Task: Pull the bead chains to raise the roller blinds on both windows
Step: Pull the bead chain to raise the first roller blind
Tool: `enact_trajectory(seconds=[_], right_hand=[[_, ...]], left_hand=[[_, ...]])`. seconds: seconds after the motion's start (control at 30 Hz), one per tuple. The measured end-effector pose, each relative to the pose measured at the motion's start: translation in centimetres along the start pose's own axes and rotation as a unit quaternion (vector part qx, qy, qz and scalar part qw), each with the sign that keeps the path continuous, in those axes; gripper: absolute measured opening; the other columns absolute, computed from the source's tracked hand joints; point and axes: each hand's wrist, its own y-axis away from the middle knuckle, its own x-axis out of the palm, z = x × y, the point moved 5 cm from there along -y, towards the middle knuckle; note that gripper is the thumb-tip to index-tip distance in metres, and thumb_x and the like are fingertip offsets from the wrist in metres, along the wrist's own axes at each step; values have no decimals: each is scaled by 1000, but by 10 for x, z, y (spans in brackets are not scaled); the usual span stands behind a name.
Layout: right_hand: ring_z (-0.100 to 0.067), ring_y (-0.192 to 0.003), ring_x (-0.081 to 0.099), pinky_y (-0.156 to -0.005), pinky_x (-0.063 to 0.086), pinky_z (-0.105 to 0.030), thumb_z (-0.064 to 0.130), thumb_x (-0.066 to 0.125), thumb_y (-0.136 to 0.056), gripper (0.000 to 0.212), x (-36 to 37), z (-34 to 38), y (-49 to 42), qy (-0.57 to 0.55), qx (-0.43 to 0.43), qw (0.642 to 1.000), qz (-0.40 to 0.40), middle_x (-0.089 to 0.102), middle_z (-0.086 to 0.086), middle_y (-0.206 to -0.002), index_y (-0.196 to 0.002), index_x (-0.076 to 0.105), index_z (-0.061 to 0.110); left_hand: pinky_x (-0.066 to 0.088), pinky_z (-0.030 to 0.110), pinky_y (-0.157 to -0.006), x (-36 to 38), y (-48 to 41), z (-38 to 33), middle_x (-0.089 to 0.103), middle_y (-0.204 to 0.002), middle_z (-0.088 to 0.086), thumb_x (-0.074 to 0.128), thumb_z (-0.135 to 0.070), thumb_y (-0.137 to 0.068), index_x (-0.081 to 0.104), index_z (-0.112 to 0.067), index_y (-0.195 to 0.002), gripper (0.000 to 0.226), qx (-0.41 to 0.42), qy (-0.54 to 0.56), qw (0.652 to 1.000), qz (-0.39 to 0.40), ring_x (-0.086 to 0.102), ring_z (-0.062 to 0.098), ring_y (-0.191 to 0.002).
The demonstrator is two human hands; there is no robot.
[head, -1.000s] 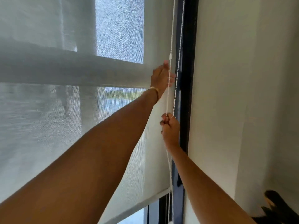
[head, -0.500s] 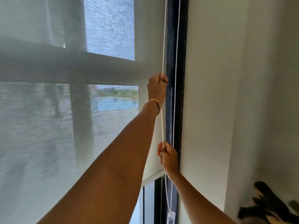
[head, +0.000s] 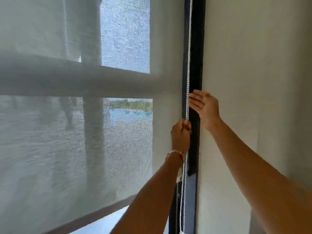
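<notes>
A sheer grey roller blind (head: 76, 132) covers most of the window, and its bottom rail (head: 94, 215) hangs a little above the lower edge of the view. A white bead chain (head: 188, 65) runs down along the dark window frame (head: 195, 48). My left hand (head: 180, 134), with a gold bracelet at the wrist, is closed in a fist around the chain. My right hand (head: 203, 105) is higher up and to the right of the chain, palm open, fingers spread and reaching toward it without touching.
A plain white wall (head: 253, 81) fills the right side, right next to the window frame. Below the blind's rail a strip of bare glass (head: 108, 222) shows. Through the fabric I see window bars, water and greenery.
My left hand pulled the chain downward and the blind's rail rose. My right hand let go of the chain below and moved up above the left hand, now open.
</notes>
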Motion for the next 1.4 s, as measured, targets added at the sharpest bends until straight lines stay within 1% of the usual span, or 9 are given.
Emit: enact_trajectory(seconds=[0.33,0.47,0.7,0.8,0.87,0.97,1.1,1.2,1.4], right_hand=[[-21,-66,63,-75,56,-39,9,33,-96,21,60,59,-42,10,10,1000,14,63,-10,-84,-103,52,9],[-12,-56,53,-52,47,-24,4,32,-95,24,66,58,-45,80,-24,997,3,61,-5,-80,-109,50,14],[-7,-58,47,-54,36,-19,8,36,-95,37,49,11,-40,241,-53,968,-34,53,2,-66,-68,53,25],[-12,-64,48,-57,37,-22,7,38,-92,38,37,-2,-32,283,-67,956,-43,56,-7,-76,-63,50,27],[-11,-61,46,-56,37,-23,6,37,-91,38,25,-8,-26,285,-75,954,-51,55,-7,-74,-63,50,28],[-13,-58,43,-57,37,-31,11,39,-86,30,13,-19,-14,263,-85,959,-59,49,-3,-63,-61,50,23],[-23,-67,50,-66,44,-43,17,41,-77,17,9,-39,9,248,-111,959,-76,51,-9,-66,-67,54,14],[-25,-73,58,-69,50,-41,11,45,-84,18,7,-57,24,224,-109,967,-50,59,-10,-73,-79,62,14],[-7,-52,39,-56,33,-20,8,46,-92,42,0,-66,40,237,-114,963,-65,40,9,-55,-57,40,30]], left_hand=[[37,12,-56,-8,45,42,44,-61,-1,35,4,-89,43,-20,-61,38,-26,-16,999,10,41,4,-56],[37,14,-55,-17,65,63,44,-60,-2,36,8,-86,43,-18,-61,36,-49,-17,999,7,40,4,-55],[29,16,-54,-35,71,96,39,-59,-4,38,-2,-89,39,-20,-58,35,-107,-119,984,76,34,5,-55],[37,21,-59,-44,66,98,56,-70,3,36,-4,-88,50,-14,-66,28,-198,-86,953,212,49,16,-69],[43,28,-75,-51,63,100,68,-97,8,40,-29,-88,65,-15,-87,28,-241,-79,927,278,59,20,-95],[45,37,-89,-53,41,93,65,-119,7,33,-53,-87,61,-18,-115,53,-249,-45,931,265,55,23,-115],[46,44,-95,-34,-11,39,65,-105,7,24,-42,-99,61,-13,-108,48,-215,22,962,166,59,27,-102],[48,30,-73,-10,-49,-13,65,-89,4,32,-26,-97,62,-13,-100,33,-150,50,978,133,59,19,-83],[56,32,-63,33,-106,-106,61,-76,9,24,-40,-100,55,-1,-115,52,-55,73,987,131,61,18,-62]])
